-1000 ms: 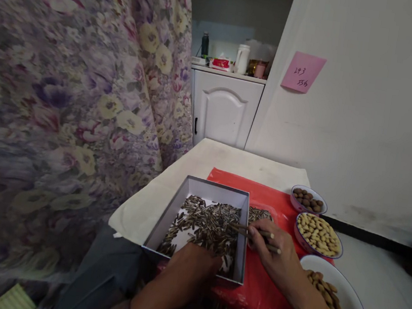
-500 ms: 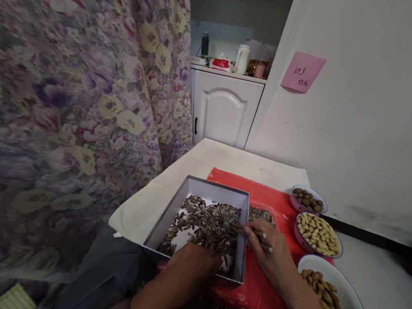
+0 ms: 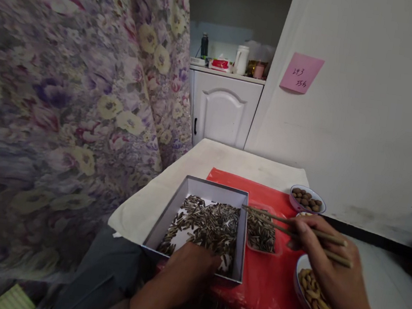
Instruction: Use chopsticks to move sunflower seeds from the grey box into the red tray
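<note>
In my right hand [image 3: 332,264] is a pair of wooden chopsticks [image 3: 288,226], gripped near the back ends. Their tips meet at the right wall of a shallow grey box [image 3: 160,220], with nothing visible between them. Dark striped sunflower seeds [image 3: 204,221] spread over the box's white bottom. My left hand [image 3: 190,267] crosses the box's near wall with its fingers curled; the fingertips and whatever they hold are hidden. Beneath the chopsticks, right of the box, a clear plastic tray [image 3: 277,244] contains more sunflower seeds [image 3: 262,234].
A red plastic sheet [image 3: 250,273] lies over the cream tablecloth [image 3: 145,205]. To the right stand a bowl of round brown nuts [image 3: 305,200] and a white bowl [image 3: 301,262] of long brown nuts. Another bowl is mostly behind my right hand. Floral curtain [image 3: 82,106] hangs on the left.
My right hand has moved right with the chopsticks, drawing their tips from over the seeds to the box's right wall. It now uncovers the plastic tray. My left hand has stayed put.
</note>
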Demonstrator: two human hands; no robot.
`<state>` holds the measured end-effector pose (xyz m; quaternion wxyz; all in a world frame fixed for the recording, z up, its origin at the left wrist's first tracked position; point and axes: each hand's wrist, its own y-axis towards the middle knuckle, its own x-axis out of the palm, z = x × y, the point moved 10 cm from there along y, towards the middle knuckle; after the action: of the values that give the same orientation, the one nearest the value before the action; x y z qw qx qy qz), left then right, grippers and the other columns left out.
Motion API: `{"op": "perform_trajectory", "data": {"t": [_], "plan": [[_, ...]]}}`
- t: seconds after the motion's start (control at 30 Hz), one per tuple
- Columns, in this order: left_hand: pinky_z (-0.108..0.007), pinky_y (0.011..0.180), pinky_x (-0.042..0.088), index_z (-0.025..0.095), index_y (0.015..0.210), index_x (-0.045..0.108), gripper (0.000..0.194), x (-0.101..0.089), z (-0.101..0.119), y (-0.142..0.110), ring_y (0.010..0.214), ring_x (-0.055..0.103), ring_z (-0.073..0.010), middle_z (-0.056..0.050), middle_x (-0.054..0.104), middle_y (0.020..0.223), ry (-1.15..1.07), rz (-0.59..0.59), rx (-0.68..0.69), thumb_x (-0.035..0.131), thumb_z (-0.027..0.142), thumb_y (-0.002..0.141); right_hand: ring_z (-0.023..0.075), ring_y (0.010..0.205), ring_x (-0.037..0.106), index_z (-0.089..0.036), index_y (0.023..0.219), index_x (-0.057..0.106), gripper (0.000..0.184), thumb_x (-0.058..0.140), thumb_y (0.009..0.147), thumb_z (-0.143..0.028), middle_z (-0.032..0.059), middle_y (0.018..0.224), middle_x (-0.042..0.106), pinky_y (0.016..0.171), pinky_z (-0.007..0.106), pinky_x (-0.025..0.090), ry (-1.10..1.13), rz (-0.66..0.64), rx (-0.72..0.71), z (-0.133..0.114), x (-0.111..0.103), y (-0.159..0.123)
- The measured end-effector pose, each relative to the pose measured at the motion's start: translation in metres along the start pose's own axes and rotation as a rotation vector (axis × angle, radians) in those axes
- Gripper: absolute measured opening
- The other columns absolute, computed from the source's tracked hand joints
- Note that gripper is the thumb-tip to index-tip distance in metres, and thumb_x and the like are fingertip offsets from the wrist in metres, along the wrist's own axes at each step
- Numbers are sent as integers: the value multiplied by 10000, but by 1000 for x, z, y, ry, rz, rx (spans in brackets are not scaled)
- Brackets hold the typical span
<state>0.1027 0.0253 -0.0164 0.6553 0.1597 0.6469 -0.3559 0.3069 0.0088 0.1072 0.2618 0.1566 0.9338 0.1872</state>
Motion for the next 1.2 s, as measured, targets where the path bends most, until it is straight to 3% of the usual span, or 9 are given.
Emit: {"op": "perform_trajectory", "data": {"t": [0.13,0.33,0.47,0.73,0.87,1.0,1.2], "plan": [[-276,654,522,210,871,669,117,-1,-2,0,781,711,-220,-66,743,864,0,5,-23,585,185,793,169,640,700,-212,944,703,260,611,897,-450,20,753,704,554,212,544,-53,117,81,12,-33,1],[-310,667,521,224,881,662,112,3,-4,-1,811,712,-251,-62,745,884,7,-9,-31,591,209,796,170,602,691,-203,946,702,271,613,896,-454,23,728,693,540,224,559,-28,127,87,14,-32,2],[-282,664,505,227,886,666,124,3,-5,-1,792,705,-223,-56,744,876,3,2,-30,579,198,802,183,634,694,-201,929,701,235,617,901,-418,41,804,710,557,250,562,17,48,36,7,-10,0],[-300,660,514,208,912,690,179,-1,0,2,810,711,-249,-72,746,879,34,-16,-19,566,152,796,178,686,634,-200,828,633,216,484,974,-255,39,758,654,652,280,499,-124,-215,-272,-19,70,-4],[-300,687,527,212,971,693,234,-5,1,2,824,710,-238,-85,750,915,15,-21,-22,565,128,794,192,720,643,-213,837,612,228,444,988,-240,57,793,651,676,301,507,-188,-297,-303,-10,101,-9],[-320,685,536,214,984,683,233,-7,2,3,833,713,-255,-83,752,918,17,-10,-3,554,125,811,193,742,659,-212,866,619,215,444,989,-238,59,842,655,714,314,515,-212,-333,-276,6,115,-8],[-330,643,542,213,943,674,158,2,-2,6,792,719,-274,-78,752,885,27,20,12,579,187,819,187,750,635,-193,881,623,211,448,992,-233,51,827,639,688,300,480,-187,-336,-254,14,115,-3]]}}
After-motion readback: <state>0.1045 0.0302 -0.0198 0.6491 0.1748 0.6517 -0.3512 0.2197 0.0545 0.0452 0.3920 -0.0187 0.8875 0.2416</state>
